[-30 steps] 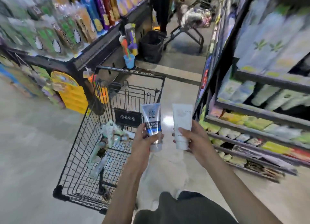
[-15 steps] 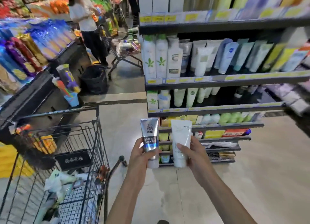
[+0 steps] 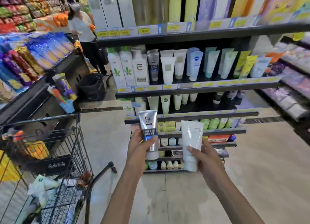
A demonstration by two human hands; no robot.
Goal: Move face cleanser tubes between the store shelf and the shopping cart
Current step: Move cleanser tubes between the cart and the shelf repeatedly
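Note:
My left hand (image 3: 140,146) grips a silver and blue cleanser tube (image 3: 148,123) marked MEN, cap down. My right hand (image 3: 205,158) holds a white cleanser tube (image 3: 191,136), also cap down. Both tubes are upright at chest height in front of the store shelf (image 3: 198,89), which carries a row of similar tubes, among them a grey one (image 3: 153,66) and a white one (image 3: 167,69). The black wire shopping cart (image 3: 73,150) stands at the lower left with pale packets (image 3: 43,186) inside it.
A person in a white top (image 3: 82,29) stands at the far end of the aisle beside a black basket (image 3: 92,87). A snack display (image 3: 30,59) lines the left side. More shelving (image 3: 291,82) runs along the right. Pale floor lies between me and the shelf.
The view has swung right from the cart to face the shelf. Both hands kept their tubes and rose slightly toward the shelves; the cart now sits at the left edge.

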